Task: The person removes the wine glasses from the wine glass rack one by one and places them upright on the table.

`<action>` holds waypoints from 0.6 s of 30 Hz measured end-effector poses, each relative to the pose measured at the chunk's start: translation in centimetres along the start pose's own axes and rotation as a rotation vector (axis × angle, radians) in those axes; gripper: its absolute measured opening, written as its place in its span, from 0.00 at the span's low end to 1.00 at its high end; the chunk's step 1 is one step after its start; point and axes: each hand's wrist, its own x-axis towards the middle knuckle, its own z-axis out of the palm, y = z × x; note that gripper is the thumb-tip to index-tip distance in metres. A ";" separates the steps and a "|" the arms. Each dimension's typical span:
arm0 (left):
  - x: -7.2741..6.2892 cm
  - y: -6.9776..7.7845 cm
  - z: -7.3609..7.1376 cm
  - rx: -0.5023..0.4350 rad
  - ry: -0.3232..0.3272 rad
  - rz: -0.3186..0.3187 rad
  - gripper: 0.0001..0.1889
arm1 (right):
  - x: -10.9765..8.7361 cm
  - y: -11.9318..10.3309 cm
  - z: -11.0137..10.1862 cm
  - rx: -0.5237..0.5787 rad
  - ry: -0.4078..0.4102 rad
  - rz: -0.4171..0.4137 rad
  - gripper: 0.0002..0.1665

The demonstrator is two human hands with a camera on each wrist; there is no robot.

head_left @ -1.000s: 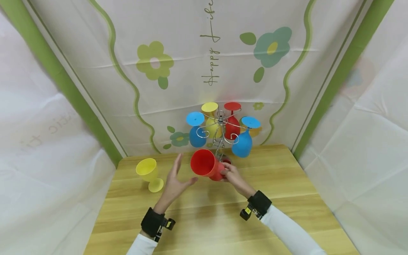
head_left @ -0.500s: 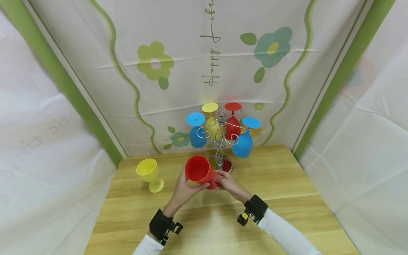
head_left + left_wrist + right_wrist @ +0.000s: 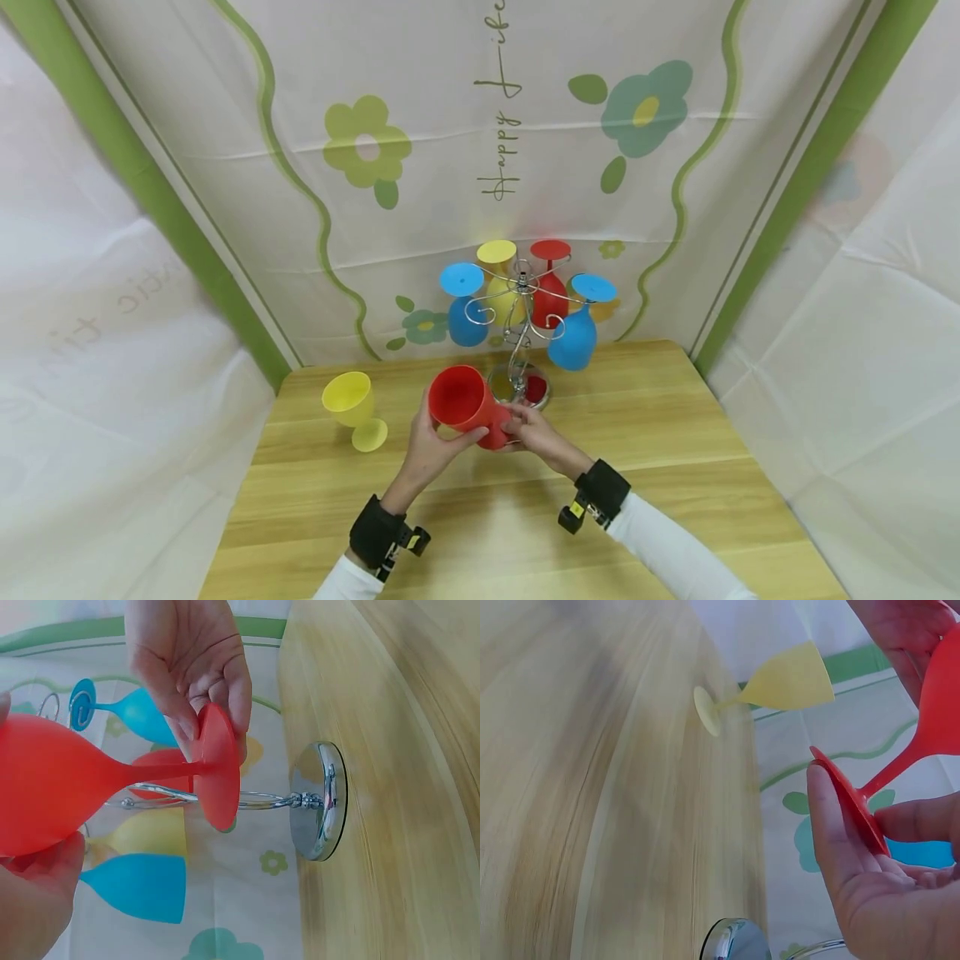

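A red plastic goblet (image 3: 463, 402) is held above the table in front of the rack, its mouth tilted toward the upper left. My left hand (image 3: 429, 454) grips the bowl from the left, thumb along its near side. At the other end my right hand (image 3: 546, 440) pinches the foot between thumb and fingers, which the right wrist view shows closely on the foot (image 3: 851, 802). Behind the goblet stands a chrome stemware rack (image 3: 319, 802), with blue goblets (image 3: 572, 340), a yellow goblet (image 3: 497, 252) and a red goblet (image 3: 551, 250) hanging upside down by their feet.
Another yellow goblet (image 3: 349, 398) stands upright on the wooden table (image 3: 675, 467), to the left of my left hand. White fabric walls with green trim (image 3: 161, 187) enclose the table at the back and sides.
My left hand has come in from the left and taken hold of the red goblet's bowl. The goblet and my right hand have moved slightly left and nearer me, uncovering the rack's base.
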 end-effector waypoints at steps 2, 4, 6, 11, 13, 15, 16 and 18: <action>-0.1 0.0 -0.2 0.005 0.017 -0.007 0.44 | 0.0 0.1 -0.1 -0.008 0.004 -0.003 0.31; -0.2 -0.1 -0.5 0.015 0.041 -0.014 0.44 | 0.0 0.2 -0.3 -0.019 0.012 -0.002 0.31; -0.3 -0.1 -1.0 0.030 0.069 -0.028 0.44 | -0.1 0.2 -0.4 -0.027 0.009 0.003 0.30; -1.0 -0.3 -2.8 0.041 0.143 -0.054 0.44 | -0.3 0.4 -0.8 -0.039 0.007 0.012 0.29; -1.4 -0.4 -3.8 0.043 0.175 -0.066 0.44 | -0.5 0.5 -1.0 -0.039 0.016 0.017 0.28; -2.1 -0.7 -5.0 0.052 0.219 -0.089 0.44 | -0.6 0.7 -1.2 -0.042 0.025 0.021 0.28; -2.5 -0.8 -5.6 0.064 0.246 -0.104 0.44 | -0.7 0.7 -1.3 -0.043 0.025 0.021 0.28; -3.6 -1.3 -6.8 0.088 0.305 -0.136 0.44 | -0.9 0.9 -1.4 -0.044 0.022 0.025 0.28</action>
